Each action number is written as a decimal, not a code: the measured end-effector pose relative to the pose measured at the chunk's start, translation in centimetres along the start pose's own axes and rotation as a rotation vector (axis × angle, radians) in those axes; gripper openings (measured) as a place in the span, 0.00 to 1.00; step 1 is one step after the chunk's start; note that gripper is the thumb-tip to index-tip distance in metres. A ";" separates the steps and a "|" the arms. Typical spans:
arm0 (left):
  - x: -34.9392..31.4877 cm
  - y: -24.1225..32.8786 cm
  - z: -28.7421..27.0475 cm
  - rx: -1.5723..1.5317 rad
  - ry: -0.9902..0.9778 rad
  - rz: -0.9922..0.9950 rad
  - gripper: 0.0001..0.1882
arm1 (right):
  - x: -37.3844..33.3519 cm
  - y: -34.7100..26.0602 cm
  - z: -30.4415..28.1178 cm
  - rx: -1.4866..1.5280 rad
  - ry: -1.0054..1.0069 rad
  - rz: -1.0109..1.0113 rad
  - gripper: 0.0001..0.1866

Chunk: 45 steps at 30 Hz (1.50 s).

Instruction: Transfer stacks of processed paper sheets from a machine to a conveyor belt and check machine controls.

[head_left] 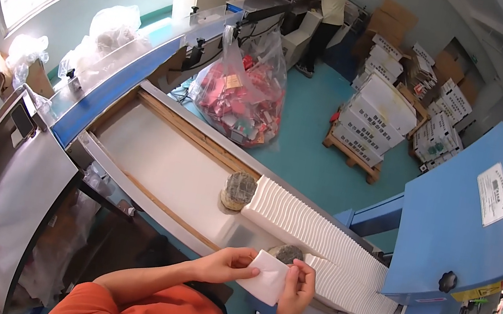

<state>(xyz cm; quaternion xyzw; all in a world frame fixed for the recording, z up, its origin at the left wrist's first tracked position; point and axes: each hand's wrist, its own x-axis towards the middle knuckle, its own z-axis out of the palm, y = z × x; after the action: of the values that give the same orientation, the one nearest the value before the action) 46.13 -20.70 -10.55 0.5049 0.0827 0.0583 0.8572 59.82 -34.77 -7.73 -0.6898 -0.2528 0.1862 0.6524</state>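
Between both hands, in front of my chest, I hold a small white square packet [265, 278] that looks flat and soft. My left hand [231, 266] pinches its left edge between thumb and fingers. On the other side my right hand [297, 287] grips the upper right corner, fingers curled. Just beyond are two rows of thin white pieces [313, 225] standing on edge, packed closely along a tray. A round grey block [238, 190] props the end of the far row. Another grey block [287, 253] sits at the near row's end, partly hidden behind the packet.
The long metal-edged tray [160, 141] runs from upper left to a blue machine [465, 222] on the right. Behind it stands a clear bag of red scraps [241, 98]. White cartons [376, 118] are stacked on a pallet. Another person [327, 9] stands at a far machine.
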 end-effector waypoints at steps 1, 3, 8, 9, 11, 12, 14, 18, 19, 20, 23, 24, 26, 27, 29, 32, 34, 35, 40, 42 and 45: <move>-0.7 0.2 -1.3 0.047 0.043 0.022 0.14 | 0.0 0.5 1.1 0.025 -0.034 0.012 0.08; -2.4 2.0 -4.2 0.046 0.095 0.015 0.12 | 0.2 0.7 4.0 -0.022 -0.062 0.063 0.08; -7.2 6.7 -15.2 0.137 0.402 0.259 0.12 | 0.3 0.8 11.5 0.051 -0.163 0.196 0.07; -8.4 8.6 -17.7 0.147 0.563 0.308 0.12 | 0.2 1.3 12.8 0.032 -0.164 0.186 0.07; -11.9 11.3 -24.5 -0.014 0.913 0.511 0.14 | -0.3 2.4 15.5 0.013 -0.204 0.186 0.07; -13.9 13.7 -27.4 -0.105 1.018 0.568 0.14 | -0.4 3.3 16.7 0.007 -0.202 0.214 0.07; -18.6 15.8 -34.7 -0.272 1.220 0.763 0.12 | -0.8 4.7 18.7 0.000 -0.223 0.250 0.07; -28.2 13.0 -49.3 -0.463 1.608 0.642 0.13 | -1.4 6.7 21.0 -0.154 -0.148 0.168 0.08; -30.8 11.5 -52.2 -0.503 1.692 0.530 0.13 | -1.3 7.0 21.4 -0.217 -0.121 0.105 0.08; -33.7 9.7 -54.2 -0.532 1.789 0.484 0.14 | -1.4 6.5 21.7 -0.249 -0.129 0.117 0.09; -36.0 7.5 -55.8 -0.645 1.890 0.478 0.16 | -1.7 6.6 21.7 -0.227 -0.089 0.143 0.09; -35.4 8.6 -54.8 -0.683 1.896 0.474 0.16 | -1.8 6.6 21.6 -0.231 -0.068 0.158 0.09; -32.6 9.3 -54.7 -0.352 2.022 0.345 0.26 | -2.1 6.8 21.0 -0.209 -0.015 0.128 0.10; -31.7 10.9 -52.6 -0.151 2.128 0.263 0.31 | -2.2 6.6 21.2 -0.194 -0.014 0.133 0.09; -31.5 9.5 -54.5 0.396 2.226 0.191 0.36 | -2.2 7.3 21.7 -0.209 0.026 0.104 0.08; -24.0 12.5 -47.8 1.038 1.954 0.229 0.32 | -1.7 5.5 24.1 -0.294 0.063 -0.008 0.05; -20.2 15.0 -40.4 0.896 1.755 0.342 0.24 | -1.4 6.4 24.4 -0.489 0.016 -0.056 0.04; -17.8 15.4 -37.1 0.944 1.702 0.364 0.24 | -1.4 5.8 24.8 -0.423 0.022 -0.076 0.04; -4.4 10.2 -20.8 1.232 0.846 0.590 0.17 | -2.1 5.2 20.3 -0.175 0.096 -0.063 0.06; -1.9 7.7 -14.6 1.181 0.436 0.543 0.17 | -2.7 4.2 16.2 -0.399 0.278 -0.231 0.07; 0.4 3.8 -9.1 1.232 -0.024 0.611 0.19 | -2.4 4.7 9.7 -0.799 0.620 -0.438 0.08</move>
<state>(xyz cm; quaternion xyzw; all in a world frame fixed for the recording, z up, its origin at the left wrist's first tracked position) 44.65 -10.99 -11.61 0.9015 -0.0548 0.2342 0.3598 52.71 -28.52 -13.36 -0.8376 -0.2373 -0.2761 0.4072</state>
